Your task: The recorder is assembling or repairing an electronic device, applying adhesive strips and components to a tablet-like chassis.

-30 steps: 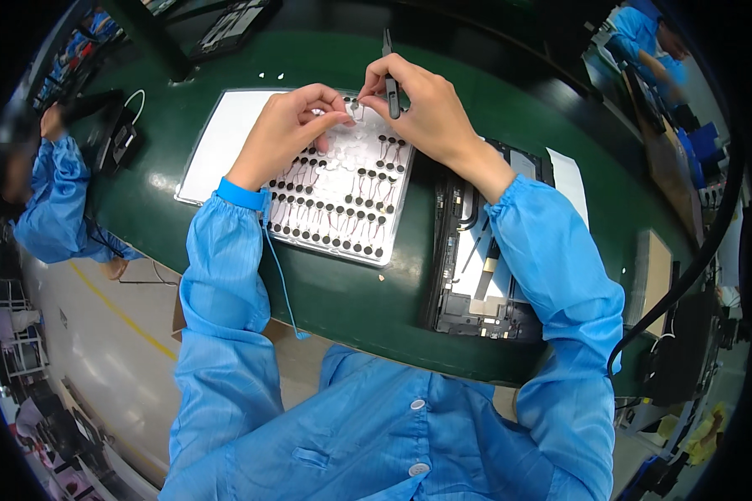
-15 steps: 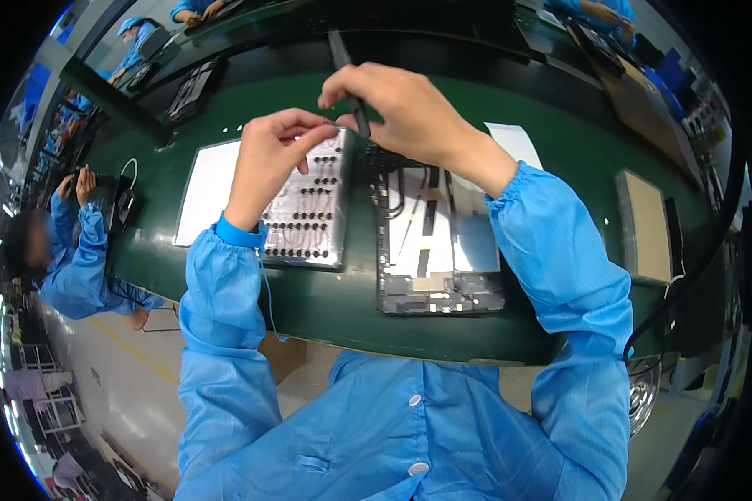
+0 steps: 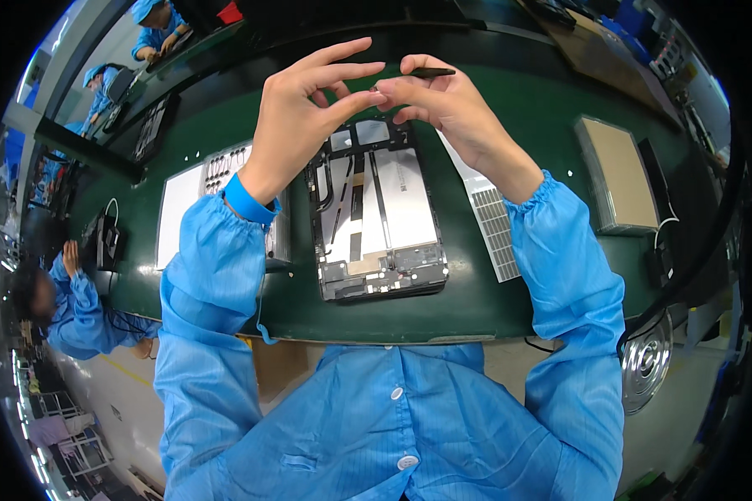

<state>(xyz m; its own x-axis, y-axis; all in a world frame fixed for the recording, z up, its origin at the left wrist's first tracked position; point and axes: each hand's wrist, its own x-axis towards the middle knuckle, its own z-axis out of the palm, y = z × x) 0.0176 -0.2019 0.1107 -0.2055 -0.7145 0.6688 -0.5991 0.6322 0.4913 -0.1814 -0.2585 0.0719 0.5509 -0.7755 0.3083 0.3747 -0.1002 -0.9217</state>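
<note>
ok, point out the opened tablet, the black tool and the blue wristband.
Opened tablet (image 3: 403, 209): head view, on its pale inner panel.
Black tool (image 3: 433, 73): head view, middle of its visible length.
Blue wristband (image 3: 247, 202): head view, on the band.

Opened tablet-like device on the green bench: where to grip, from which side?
Probably by both long edges, around mid-length: left hand from the left, right hand from the right. The opened tablet-like device lies flat, long axis running away from the wearer, with green bench showing along both sides. Its upward face has exposed internals, so avoid pressing there.
</note>
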